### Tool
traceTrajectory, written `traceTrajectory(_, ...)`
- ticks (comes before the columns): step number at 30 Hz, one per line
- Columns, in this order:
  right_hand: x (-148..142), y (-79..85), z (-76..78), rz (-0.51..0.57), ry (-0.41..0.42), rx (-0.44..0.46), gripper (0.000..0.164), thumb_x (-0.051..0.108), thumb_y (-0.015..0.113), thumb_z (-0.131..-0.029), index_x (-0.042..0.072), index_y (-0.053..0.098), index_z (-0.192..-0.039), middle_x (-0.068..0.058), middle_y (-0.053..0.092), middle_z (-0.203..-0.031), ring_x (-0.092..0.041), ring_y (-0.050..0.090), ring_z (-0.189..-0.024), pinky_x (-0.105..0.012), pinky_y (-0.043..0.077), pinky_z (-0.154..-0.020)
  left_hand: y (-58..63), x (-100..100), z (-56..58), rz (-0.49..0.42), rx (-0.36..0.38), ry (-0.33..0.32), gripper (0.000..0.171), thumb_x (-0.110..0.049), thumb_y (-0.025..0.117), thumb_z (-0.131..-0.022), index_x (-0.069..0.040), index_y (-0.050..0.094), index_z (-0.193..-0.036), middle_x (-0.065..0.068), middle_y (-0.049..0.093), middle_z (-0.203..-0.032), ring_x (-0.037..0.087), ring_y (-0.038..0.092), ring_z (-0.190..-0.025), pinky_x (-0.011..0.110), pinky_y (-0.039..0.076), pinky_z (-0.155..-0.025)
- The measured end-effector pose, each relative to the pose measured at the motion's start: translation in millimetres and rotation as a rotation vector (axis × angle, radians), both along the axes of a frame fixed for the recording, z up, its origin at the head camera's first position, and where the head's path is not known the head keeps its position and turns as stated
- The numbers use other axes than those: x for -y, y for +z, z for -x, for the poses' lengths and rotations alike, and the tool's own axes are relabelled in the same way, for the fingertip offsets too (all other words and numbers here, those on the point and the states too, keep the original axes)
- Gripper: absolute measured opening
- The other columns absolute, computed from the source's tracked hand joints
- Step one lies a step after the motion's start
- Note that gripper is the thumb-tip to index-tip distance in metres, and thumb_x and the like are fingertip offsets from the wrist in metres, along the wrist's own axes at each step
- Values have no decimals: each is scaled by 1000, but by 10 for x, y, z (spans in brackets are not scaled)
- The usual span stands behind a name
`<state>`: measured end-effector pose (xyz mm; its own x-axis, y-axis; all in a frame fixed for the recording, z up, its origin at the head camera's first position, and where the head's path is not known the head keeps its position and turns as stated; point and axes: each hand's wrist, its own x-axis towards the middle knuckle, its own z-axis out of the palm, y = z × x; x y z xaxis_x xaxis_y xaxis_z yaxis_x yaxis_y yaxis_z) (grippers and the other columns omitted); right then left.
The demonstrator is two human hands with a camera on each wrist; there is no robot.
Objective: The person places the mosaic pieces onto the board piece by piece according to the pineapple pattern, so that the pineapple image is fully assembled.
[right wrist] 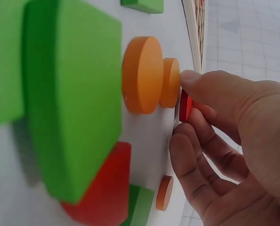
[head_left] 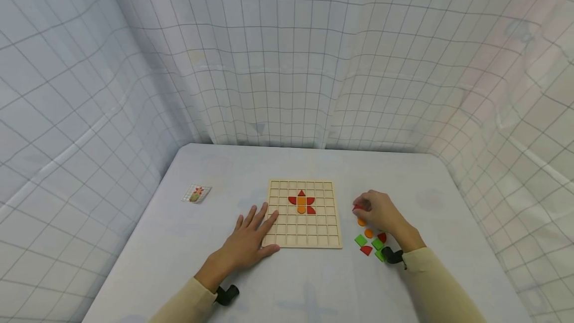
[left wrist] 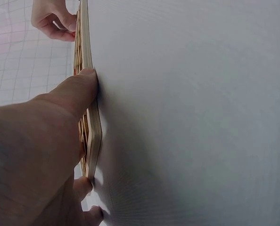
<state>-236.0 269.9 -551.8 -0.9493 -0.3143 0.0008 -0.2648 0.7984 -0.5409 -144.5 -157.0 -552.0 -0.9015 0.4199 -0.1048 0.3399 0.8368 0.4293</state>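
A wooden grid board point(head_left: 298, 236) lies on the white table. Set in its cells are several red pieces point(head_left: 301, 193) around an orange square point(head_left: 301, 201), with an orange disc point(head_left: 302, 210) below it. My left hand point(head_left: 245, 243) rests with spread fingers on the board's left edge, and its thumb point(left wrist: 81, 87) touches the near edge. Right of the board, my right hand point(head_left: 376, 211) pinches a red tile point(right wrist: 185, 104) between thumb and fingers, low over the table. Beside that tile are orange discs point(right wrist: 144, 75).
Loose green squares point(head_left: 360, 240), orange discs point(head_left: 368, 233) and red quarter-round pieces point(head_left: 366, 250) lie under and near the right wrist. A small card point(head_left: 196, 193) with a printed coloured picture lies at the far left. Grid-patterned white curtains point(head_left: 273, 74) surround the table.
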Motion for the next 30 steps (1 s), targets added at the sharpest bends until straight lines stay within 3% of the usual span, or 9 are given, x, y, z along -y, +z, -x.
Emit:
traceTrajectory(10, 107, 50, -51, 38, -21, -90, 17, 15, 92, -102, 5, 84, -114, -5, 78, -102, -14, 69, -91, -31, 64, -86, -22, 12, 2, 1, 1, -7, 92, -57, 75, -111, -20, 35, -185, 20, 18, -196, 56, 17, -181, 86, 20, -139)
traceTrajectory(18, 273, 64, -61, 109, 5, -76, 16, 15, 92, -102, 7, 83, -113, -1, 82, -101, -11, 70, -89, -23, 62, -81, -36, 18, 2, -1, -1, -4, 92, -56, 76, -111, -20, 35, -185, 21, 18, -196, 56, 16, -181, 86, 19, -139)
traceTrajectory(27, 491, 2, -48, 184, 122, -208, 13, 9, 94, -99, 9, 88, -110, -2, 85, -101, -9, 76, -86, -25, 66, -80, -45, 11, -1, -15, -3, 2, 93, -57, 77, -110, -20, 37, -185, 21, 19, -196, 56, 17, -181, 86, 20, -138)
traceTrajectory(30, 560, 2, -53, 202, 144, -209, 14, 9, 95, -98, 10, 89, -111, -2, 85, -101, -10, 77, -88, -26, 67, -81, -49, 16, -4, -11, -4, 3, 92, -57, 77, -110, -20, 37, -185, 21, 19, -196, 56, 17, -181, 86, 20, -138)
